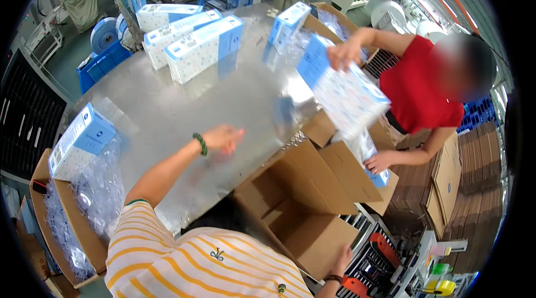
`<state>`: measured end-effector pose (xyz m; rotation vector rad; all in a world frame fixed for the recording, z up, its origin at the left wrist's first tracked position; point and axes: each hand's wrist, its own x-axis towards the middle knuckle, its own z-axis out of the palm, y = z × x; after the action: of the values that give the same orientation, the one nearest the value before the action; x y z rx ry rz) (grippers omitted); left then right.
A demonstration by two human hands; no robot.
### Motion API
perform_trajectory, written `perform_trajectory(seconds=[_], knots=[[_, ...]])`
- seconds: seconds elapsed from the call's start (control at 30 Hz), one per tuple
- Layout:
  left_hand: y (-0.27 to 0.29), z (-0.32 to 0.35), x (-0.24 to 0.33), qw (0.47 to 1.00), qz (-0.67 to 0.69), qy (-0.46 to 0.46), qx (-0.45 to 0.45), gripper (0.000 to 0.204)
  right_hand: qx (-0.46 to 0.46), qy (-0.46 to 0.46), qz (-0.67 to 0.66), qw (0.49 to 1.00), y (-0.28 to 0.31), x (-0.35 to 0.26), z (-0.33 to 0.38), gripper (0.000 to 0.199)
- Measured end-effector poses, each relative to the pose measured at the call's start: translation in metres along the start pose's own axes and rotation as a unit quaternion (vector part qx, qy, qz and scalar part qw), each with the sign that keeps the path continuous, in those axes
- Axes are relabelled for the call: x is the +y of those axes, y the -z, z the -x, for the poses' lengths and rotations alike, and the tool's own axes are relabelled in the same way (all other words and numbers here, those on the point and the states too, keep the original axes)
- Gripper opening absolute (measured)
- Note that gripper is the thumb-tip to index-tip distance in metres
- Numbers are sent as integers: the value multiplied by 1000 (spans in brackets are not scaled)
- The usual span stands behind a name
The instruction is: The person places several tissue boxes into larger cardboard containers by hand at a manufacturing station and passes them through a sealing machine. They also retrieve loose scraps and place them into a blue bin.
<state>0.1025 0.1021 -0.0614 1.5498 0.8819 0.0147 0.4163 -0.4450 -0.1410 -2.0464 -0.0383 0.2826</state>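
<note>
My left hand (223,139), a green band at its wrist, reaches out over the metal table (184,111). It looks slightly blurred, its fingers partly stretched, with nothing visible in them. Low on the right, my right hand (341,262) grips the flap edge of a brown cardboard box (298,178), whose flaps stand up and whose inside looks bare. Beyond the table's middle lie several white and blue packs (204,49) side by side. Another such pack (84,139) leans at the left above clear plastic pieces.
A co-worker in a red top (416,89) holds a white and blue pack (346,89) over another carton on the right. A carton of clear plastic pieces (95,186) stands at my left. Roller conveyor (363,242) and stacked flat cardboard (474,203) lie right. Machines stand behind.
</note>
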Motion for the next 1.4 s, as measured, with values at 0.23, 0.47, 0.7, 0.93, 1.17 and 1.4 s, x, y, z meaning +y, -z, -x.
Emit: perform_trajectory(seconds=[0.23, 0.47, 0.7, 0.93, 1.17, 1.4], knots=[[299, -72, 61, 696, -478, -83, 530, 47, 173, 188, 3, 967, 41, -36, -12, 22], [338, -108, 19, 732, -537, 200, 369, 89, 161, 123, 33, 979, 101, -57, 15, 14], [290, -88, 23, 826, -406, 79, 382, 79, -89, 229, 18, 969, -188, -291, 28, 18], [136, 12, 1, 858, -445, -90, 241, 76, -266, 535, 125, 792, -424, -348, 70, 58], [34, 122, 7, 796, -526, -54, 296, 110, -239, 511, 371, 738, -410, -321, 105, 75], [67, 53, -2, 886, -286, -160, 328, 92, -273, 265, -142, 914, -360, -322, 21, 86]])
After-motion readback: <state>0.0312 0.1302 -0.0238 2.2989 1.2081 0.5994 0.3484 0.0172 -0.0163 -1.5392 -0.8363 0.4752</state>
